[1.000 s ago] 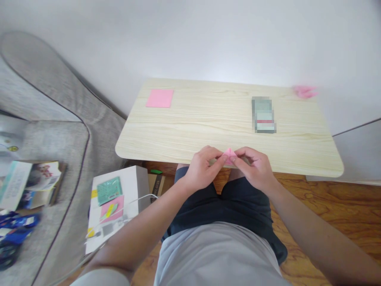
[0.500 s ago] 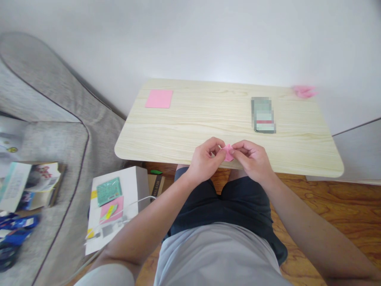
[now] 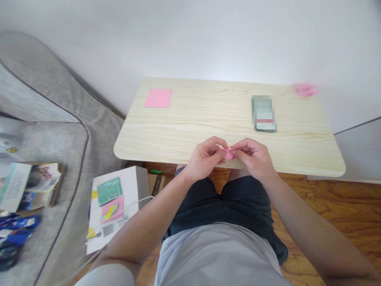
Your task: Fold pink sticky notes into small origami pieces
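My left hand (image 3: 204, 158) and my right hand (image 3: 253, 158) meet at the near edge of a pale wooden table (image 3: 184, 127). Both pinch one small folded pink paper (image 3: 229, 153) between their fingertips, and the fingers hide most of it. A flat square pink paper (image 3: 158, 97) lies at the table's far left corner. A small crumpled or folded pink paper piece (image 3: 305, 89) sits at the far right corner. A blurred card-like object (image 3: 263, 113) lies on the right half of the table.
A grey sofa (image 3: 44, 119) stands to the left with books and blue items (image 3: 20, 198) on it. A white box (image 3: 116, 206) with green and pink sheets and a cable sits on the wooden floor (image 3: 342, 206) beside my legs. A white wall is behind the table.
Both hands have moved slightly up and onto the table edge. The pink paper between them now looks flatter and more covered by the fingers.
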`<state>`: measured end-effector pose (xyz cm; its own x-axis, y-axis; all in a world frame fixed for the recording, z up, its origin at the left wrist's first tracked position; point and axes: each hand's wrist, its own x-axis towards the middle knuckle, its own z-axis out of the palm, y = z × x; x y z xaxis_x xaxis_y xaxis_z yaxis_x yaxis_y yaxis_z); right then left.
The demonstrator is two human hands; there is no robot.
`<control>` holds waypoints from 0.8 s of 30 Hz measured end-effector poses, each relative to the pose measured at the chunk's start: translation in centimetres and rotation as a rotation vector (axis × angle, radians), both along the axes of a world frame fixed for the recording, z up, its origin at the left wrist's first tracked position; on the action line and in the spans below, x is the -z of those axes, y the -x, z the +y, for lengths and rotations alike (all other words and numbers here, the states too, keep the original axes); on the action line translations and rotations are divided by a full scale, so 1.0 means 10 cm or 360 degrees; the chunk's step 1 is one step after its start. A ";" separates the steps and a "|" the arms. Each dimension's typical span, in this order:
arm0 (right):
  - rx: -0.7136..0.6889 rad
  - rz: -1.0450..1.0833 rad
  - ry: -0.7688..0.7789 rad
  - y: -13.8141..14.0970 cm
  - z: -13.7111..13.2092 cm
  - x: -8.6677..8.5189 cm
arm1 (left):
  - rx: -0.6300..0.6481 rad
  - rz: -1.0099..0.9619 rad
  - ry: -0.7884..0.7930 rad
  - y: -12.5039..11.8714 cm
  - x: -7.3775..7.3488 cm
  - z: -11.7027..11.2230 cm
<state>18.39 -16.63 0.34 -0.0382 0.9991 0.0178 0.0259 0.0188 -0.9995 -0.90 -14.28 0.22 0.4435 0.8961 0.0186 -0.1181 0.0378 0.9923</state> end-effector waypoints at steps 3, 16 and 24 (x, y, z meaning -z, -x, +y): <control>-0.0101 -0.0031 -0.0029 -0.05 0.02 0.00 | -0.0020 -0.0077 0.0016 0.00 -0.01 0.02; -0.0052 -0.0062 0.0023 -0.05 0.01 -0.02 | -0.0046 0.0007 -0.0078 -0.04 -0.03 -0.02; 0.0069 -0.0302 -0.0198 -0.01 -0.02 0.01 | -0.0297 0.0473 -0.0420 -0.02 0.01 0.00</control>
